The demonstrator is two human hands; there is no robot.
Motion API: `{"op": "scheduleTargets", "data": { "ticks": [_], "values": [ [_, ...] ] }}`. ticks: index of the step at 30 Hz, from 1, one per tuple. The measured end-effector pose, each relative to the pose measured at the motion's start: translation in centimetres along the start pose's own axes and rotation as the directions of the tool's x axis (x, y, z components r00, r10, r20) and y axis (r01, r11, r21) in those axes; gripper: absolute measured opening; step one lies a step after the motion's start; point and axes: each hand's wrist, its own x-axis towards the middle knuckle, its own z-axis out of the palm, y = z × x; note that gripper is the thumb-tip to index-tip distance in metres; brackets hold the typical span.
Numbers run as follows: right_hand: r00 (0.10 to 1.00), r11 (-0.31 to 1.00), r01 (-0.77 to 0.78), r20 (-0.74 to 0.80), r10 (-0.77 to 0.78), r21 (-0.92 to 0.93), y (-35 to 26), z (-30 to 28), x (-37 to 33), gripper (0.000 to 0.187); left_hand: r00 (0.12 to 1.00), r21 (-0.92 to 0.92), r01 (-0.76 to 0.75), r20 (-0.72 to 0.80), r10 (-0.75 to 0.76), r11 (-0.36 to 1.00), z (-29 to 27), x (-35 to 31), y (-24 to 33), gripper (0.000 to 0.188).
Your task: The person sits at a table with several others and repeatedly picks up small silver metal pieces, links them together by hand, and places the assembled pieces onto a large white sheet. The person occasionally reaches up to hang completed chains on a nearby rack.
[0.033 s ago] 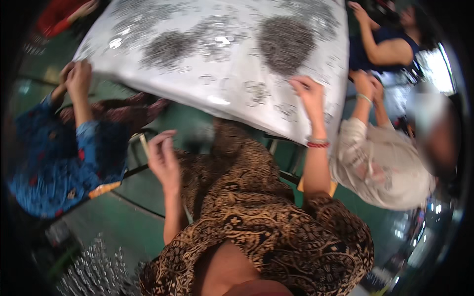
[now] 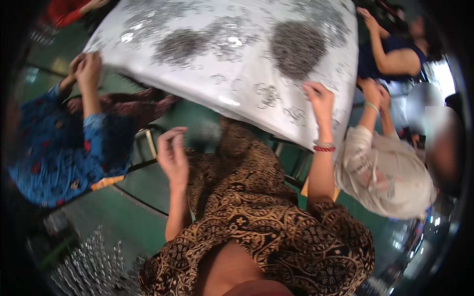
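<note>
Left corner: a co-worker's hands (image 2: pixel 88 71), above a blue sleeve (image 2: pixel 96 135), come together at the left near corner of the white-covered table (image 2: pixel 192 83); the blur hides what those fingers have.
Left hand: here's the person's left hand (image 2: pixel 174 158), off the table, short of its near edge, fingers loosely bent and unclenched, nothing visible in them.
Smaller heap: a dark smaller heap (image 2: pixel 180 46) sits in from the near edge, with a scatter of thin grey bits (image 2: pixel 231 29) spreading to its right.
Open cluster: nearer the edge, small grey pieces (image 2: pixel 266 96) lie in a loose knot, separate from the heaps.
Larger heap: and there's the big one, a rounded larger heap (image 2: pixel 297 48) toward the right edge.
Right hand: the right hand (image 2: pixel 322 101), red bracelet (image 2: pixel 324 148) at its wrist, is over the right near part of the table, just beside that heap — fingers curled in toward the thumb, but whether they pinch a piece I cannot tell.
Right edge: a neighbour in a pale top (image 2: pixel 385 172) sits close by, hands together.
Just changed: very little — the view shifts slightly, both hands hold much the same places, and the heaps look unaltered, so the work seems no further along.
</note>
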Motion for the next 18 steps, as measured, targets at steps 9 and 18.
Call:
{"op": "scheduleTargets", "data": {
  "ticks": [9, 18],
  "values": [
    [0.941, 0.948, 0.309, 0.167, -0.294, -0.074, -3.4, 5.9, 2.6, 0.034, 0.995, 0.012, -0.07, -0.068, 0.07, 0.997, 1.2, 0.5, 0.3, 0.003],
    [0.887, 0.831, 0.461, 0.185, -0.423, -0.311, -4.0, 16.3, 13.9, 0.02, 0.996, 0.131, -0.085, 0.027, 0.083, 0.988, 1.2, 0.2, 0.7, 0.005]
  ]
}}
